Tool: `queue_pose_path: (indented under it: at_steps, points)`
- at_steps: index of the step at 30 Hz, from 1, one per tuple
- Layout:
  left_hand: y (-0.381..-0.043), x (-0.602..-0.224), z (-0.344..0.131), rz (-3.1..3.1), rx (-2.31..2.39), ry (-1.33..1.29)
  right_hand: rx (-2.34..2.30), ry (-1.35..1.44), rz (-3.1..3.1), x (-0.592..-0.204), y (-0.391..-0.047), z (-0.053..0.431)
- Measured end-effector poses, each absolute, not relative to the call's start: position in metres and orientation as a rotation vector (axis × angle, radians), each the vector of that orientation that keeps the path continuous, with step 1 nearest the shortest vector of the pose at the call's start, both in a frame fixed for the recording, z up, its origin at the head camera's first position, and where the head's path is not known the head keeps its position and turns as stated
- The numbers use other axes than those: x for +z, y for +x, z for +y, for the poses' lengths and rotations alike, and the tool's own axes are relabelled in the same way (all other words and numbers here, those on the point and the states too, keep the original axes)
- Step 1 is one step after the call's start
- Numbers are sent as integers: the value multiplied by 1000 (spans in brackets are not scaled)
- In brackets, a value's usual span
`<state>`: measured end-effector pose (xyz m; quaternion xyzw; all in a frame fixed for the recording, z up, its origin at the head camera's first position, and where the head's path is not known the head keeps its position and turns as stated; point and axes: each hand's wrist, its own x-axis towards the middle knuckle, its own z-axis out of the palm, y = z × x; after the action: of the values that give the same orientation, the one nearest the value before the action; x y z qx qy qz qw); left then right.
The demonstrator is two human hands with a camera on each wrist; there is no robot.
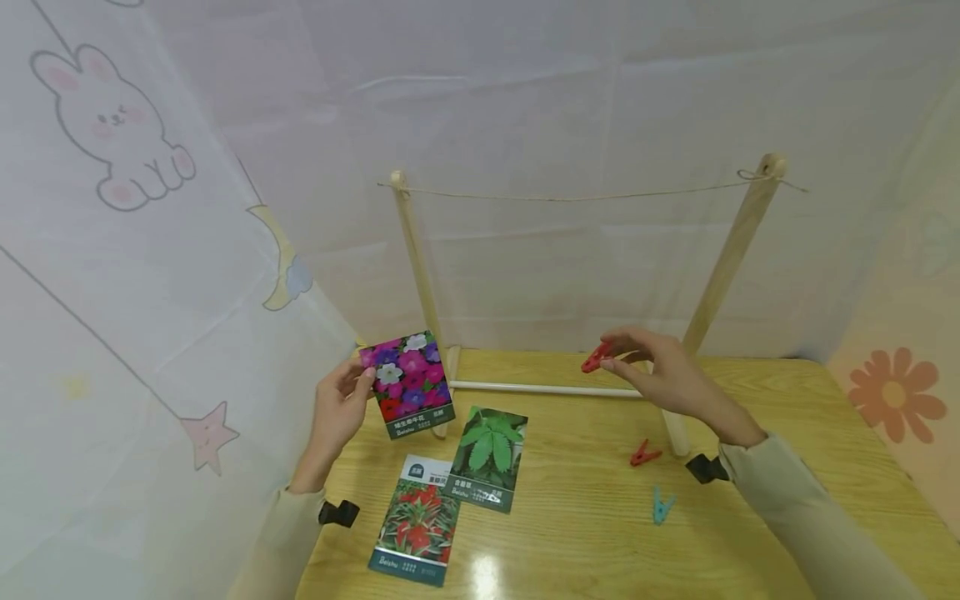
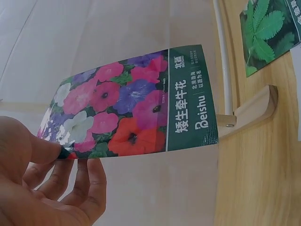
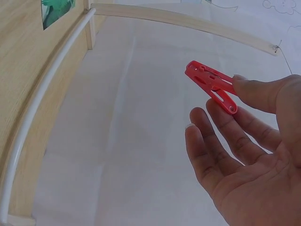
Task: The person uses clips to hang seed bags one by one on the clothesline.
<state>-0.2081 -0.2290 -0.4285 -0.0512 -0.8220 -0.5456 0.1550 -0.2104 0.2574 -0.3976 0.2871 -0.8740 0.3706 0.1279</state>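
Observation:
My left hand [image 1: 343,407] pinches a seed packet [image 1: 408,385] with pink, purple, white and red flowers by its left edge, raised in front of the frame's left post. In the left wrist view the thumb lies over the corner of the packet [image 2: 127,108], fingers behind it. My right hand [image 1: 660,375] holds a red clothespin [image 1: 597,357] between thumb and fingers, above the white rod near the right post. The right wrist view shows the clothespin [image 3: 211,84] pinched at its handle ends. A string [image 1: 555,198] is tied between the two post tops, above both hands.
A green-leaf seed packet [image 1: 491,458] overlaps a red-flower packet [image 1: 415,529] on the wooden table [image 1: 570,533]. Another red clothespin [image 1: 645,453] and a blue clothespin [image 1: 661,506] lie at the right. Wooden posts [image 1: 738,242] stand joined by a white rod [image 1: 540,388].

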Motion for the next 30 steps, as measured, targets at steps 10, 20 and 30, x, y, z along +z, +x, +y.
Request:
queue_pose_path:
  at_steps: [10, 20, 30]
  points:
    - [-216, -422, -219, -2308, -1564, -214, 1111, 865, -2508, -381, -211, 248]
    - [-228, -407, -206, -2284, -1587, -226, 1104, 864, -2490, -356, -219, 238]
    - [-237, -396, -201, -2271, -1574, -258, 1043, 869, -2530, -332, -229, 227]
